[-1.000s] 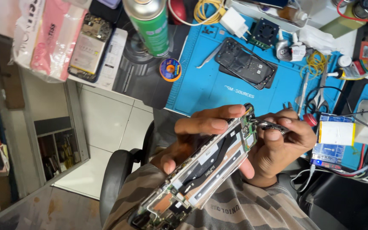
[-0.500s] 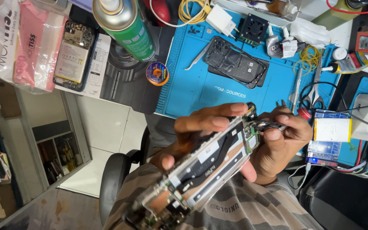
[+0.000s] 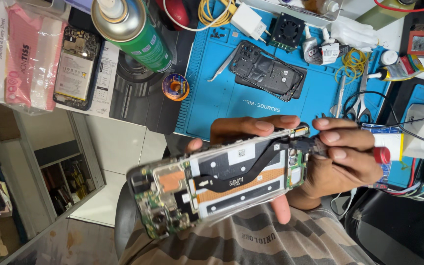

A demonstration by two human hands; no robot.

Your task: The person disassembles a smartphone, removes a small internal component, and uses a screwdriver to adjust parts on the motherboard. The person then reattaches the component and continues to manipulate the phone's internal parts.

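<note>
Now left hand [image 3: 241, 135] grips the opened phone [image 3: 222, 184] from behind, fingers curled over its top edge, held tilted above the lap; right hand [image 3: 342, 159] is closed on a red-tipped screwdriver [image 3: 369, 154] touching the phone's right end. Behind, blue mat [image 3: 222, 93] holds a black phone frame [image 3: 266, 71]; green spray can [image 3: 131, 32] stands left of it.

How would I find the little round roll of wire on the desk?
Look at the big blue mat on the desk. Just off its left edge, on the dark surface below the green spray can, lies the small solder spool: a round blue ring with coppery-orange middle, unlike the yellow cables.
</note>
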